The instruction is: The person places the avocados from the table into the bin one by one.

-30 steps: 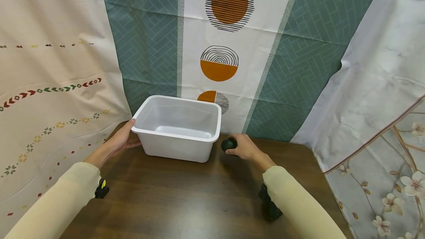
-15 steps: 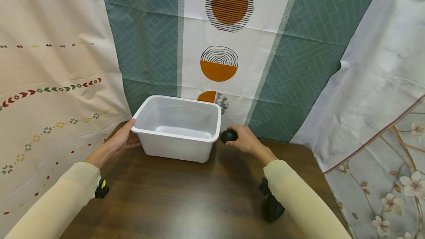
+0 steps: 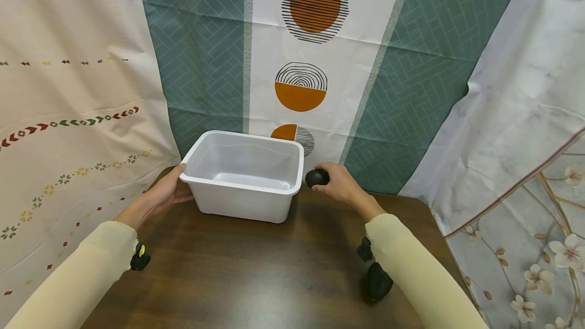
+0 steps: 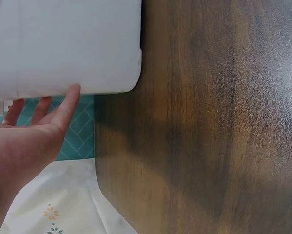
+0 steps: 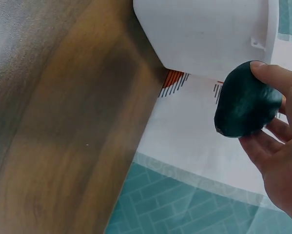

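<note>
A white plastic tub (image 3: 242, 199) stands at the back of the brown table. At its left end, my left hand (image 3: 166, 192) holds it, the thumb at the rim and fingers under the lip; in the left wrist view fingertips (image 4: 73, 92) meet the outer wall. My right hand (image 3: 340, 184) holds a dark green avocado (image 3: 317, 178) just right of the tub, raised near rim height. Thumb and fingers grip the avocado (image 5: 245, 102) from opposite sides in the right wrist view. Another avocado (image 3: 378, 282) lies on the table beside my right forearm, partly behind the sleeve.
The wooden table (image 3: 256, 268) has its back edge against a hanging green and white curtain (image 3: 393, 131). A cream cloth (image 3: 68, 141) hangs on the left and a flowered cloth (image 3: 525, 217) on the right. Inside the tub I see only bare white walls and floor.
My right hand has lifted the avocado upward from near the table beside the tub. The other avocado shows more from behind my sleeve. My left hand and the tub have stayed put.
</note>
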Demonstrator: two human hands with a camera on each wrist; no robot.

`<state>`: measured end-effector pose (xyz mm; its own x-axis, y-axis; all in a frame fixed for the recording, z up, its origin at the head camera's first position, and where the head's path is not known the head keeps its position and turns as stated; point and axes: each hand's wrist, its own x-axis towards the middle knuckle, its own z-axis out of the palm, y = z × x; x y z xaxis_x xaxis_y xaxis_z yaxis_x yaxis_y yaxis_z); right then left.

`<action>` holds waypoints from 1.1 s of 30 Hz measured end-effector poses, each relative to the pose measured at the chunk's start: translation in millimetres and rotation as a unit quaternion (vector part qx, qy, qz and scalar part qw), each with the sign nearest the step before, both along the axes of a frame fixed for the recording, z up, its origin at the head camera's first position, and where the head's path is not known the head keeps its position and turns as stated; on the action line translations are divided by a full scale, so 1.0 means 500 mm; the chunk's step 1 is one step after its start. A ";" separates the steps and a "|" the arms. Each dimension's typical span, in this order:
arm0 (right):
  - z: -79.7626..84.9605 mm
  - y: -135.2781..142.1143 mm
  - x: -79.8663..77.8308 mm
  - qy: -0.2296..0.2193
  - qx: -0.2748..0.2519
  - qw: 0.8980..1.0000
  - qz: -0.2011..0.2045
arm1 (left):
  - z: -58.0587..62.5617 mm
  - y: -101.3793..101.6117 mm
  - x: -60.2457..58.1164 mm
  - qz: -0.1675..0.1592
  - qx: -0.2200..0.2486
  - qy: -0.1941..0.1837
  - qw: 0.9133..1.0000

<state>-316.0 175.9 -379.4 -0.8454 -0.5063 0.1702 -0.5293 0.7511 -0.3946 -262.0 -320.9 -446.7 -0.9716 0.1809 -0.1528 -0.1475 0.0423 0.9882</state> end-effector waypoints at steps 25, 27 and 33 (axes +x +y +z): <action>0.063 0.001 -0.002 0.037 0.001 0.999 0.011 | 0.009 -0.004 0.002 -0.012 0.008 -0.027 1.000; 0.068 0.000 -0.002 0.037 -0.001 0.999 0.010 | 0.009 -0.005 0.002 -0.015 0.016 -0.030 0.999; 0.078 -0.005 0.000 0.035 -0.008 0.999 0.011 | 0.011 -0.005 0.000 -0.022 0.036 -0.032 0.999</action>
<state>-316.1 173.2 -340.4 -0.8203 -0.5204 0.2372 -0.5717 0.7331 -0.3685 -262.0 -323.4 -441.4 -0.9513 0.2352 -0.1994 -0.2102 -0.0215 0.9774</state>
